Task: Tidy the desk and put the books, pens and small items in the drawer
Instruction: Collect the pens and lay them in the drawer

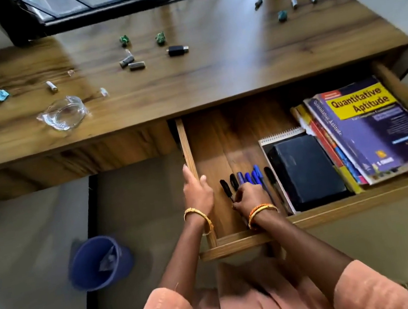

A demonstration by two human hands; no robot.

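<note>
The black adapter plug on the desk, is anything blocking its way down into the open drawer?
Nothing visible does. The black adapter plug lies apart from other clutter, bare wooden desk top runs to the front edge, and the open wooden drawer has bare floor behind the pens.

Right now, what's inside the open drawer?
Pens lie in a row under the right hand, then a black book on a spiral notebook, then stacked books. Lower titles are covered.

The wooden desk point(211, 73) spans the upper frame, strewn with crumpled green wrappers point(160, 38), small batteries point(136, 66), a black adapter point(177, 50) and clear plastic packaging point(64, 113) at left. Its open drawer point(224, 135), lower right, holds pens point(248, 177), a spiral notepad point(282, 135) and stacked books point(369, 128).
</note>
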